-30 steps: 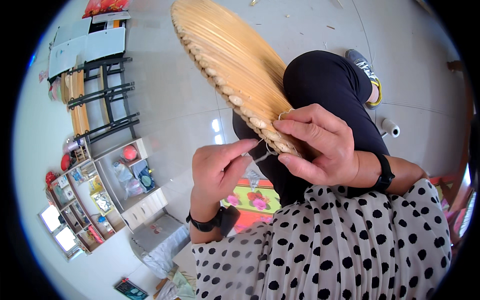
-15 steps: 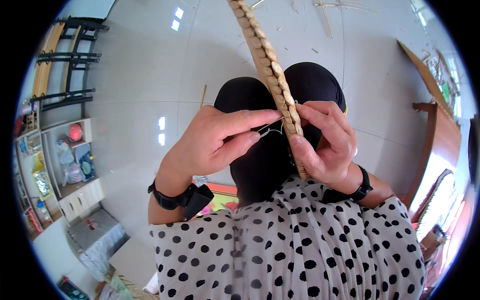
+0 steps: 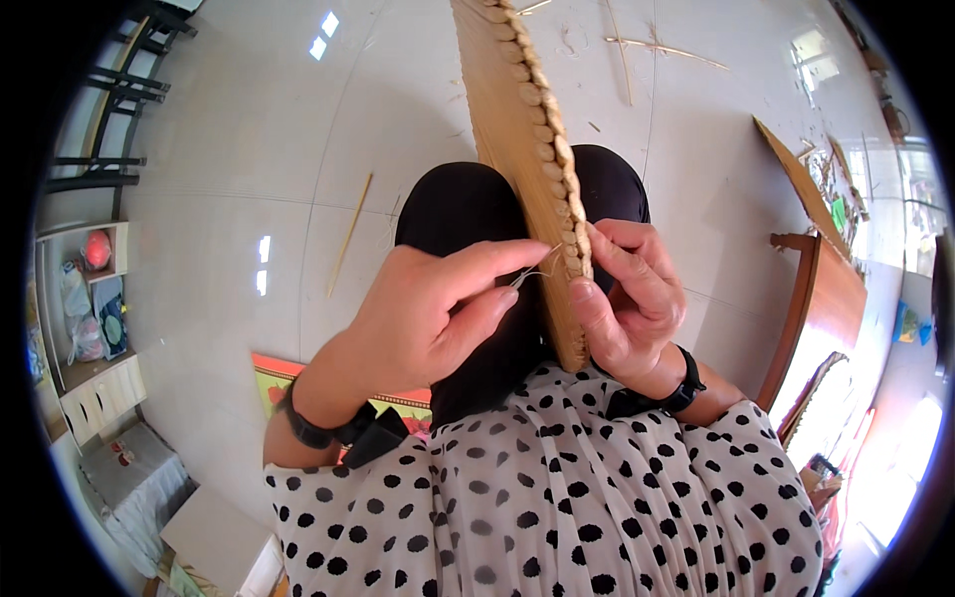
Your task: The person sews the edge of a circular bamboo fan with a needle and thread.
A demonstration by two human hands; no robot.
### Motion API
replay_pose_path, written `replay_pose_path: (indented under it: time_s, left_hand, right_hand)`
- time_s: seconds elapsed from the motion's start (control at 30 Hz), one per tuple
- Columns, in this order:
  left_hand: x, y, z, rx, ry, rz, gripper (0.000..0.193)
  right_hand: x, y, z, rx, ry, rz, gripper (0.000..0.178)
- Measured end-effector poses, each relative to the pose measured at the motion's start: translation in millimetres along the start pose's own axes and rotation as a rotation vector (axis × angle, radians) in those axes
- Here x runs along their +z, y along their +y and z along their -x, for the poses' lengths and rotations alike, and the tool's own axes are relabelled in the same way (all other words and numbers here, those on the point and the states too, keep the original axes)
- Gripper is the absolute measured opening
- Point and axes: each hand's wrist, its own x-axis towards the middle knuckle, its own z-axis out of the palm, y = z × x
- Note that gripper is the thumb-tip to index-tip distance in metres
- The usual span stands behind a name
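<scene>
A flat tan straw panel (image 3: 497, 109) stands on edge between my black-clad knees, its braided rim (image 3: 550, 129) running along the top. My right hand (image 3: 633, 294) is closed on that rim near my lap, thumb on the near side and fingers behind. On the other face, my left hand (image 3: 438, 308) has its index fingertip close to the rim. A thin pale strand (image 3: 535, 275) loops from my left thumb to the rim. Whether it is thread or fine wire is too small to tell. The lower fingers of my left hand are curled out of sight.
Loose stalks (image 3: 350, 234) and crossed straws (image 3: 652, 45) lie on the pale tiled floor. At right stands a brown wooden piece of furniture (image 3: 816, 318) with a tan board (image 3: 796, 179) beyond. A shelf unit (image 3: 95, 368) and black-framed stools (image 3: 109, 119) line the left.
The panel has tilted, so more of its flat left face shows. Both hands have stayed at the rim, and the view has shifted a little to the right.
</scene>
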Motion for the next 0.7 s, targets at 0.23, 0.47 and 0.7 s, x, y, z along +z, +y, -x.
replay_pose_path:
  time_s: [0.23, 0.47, 0.7]
  left_hand:
    - [10.4, 1.2, 9.7, 0.042, 0.196, -0.169, 0.023]
    - [15.1, -0.2, 6.5, 0.117, 0.262, -0.344, 0.022]
    - [14.8, 4.4, -3.5, 0.148, 0.246, -0.392, 0.021]
  right_hand:
    - [10.3, 2.9, -0.2, 0.047, 0.021, -0.178, 0.036]
    - [11.5, 7.1, -4.9, 0.024, 0.02, -0.254, 0.039]
    - [9.3, 10.8, -5.7, 0.0, 0.041, -0.266, 0.04]
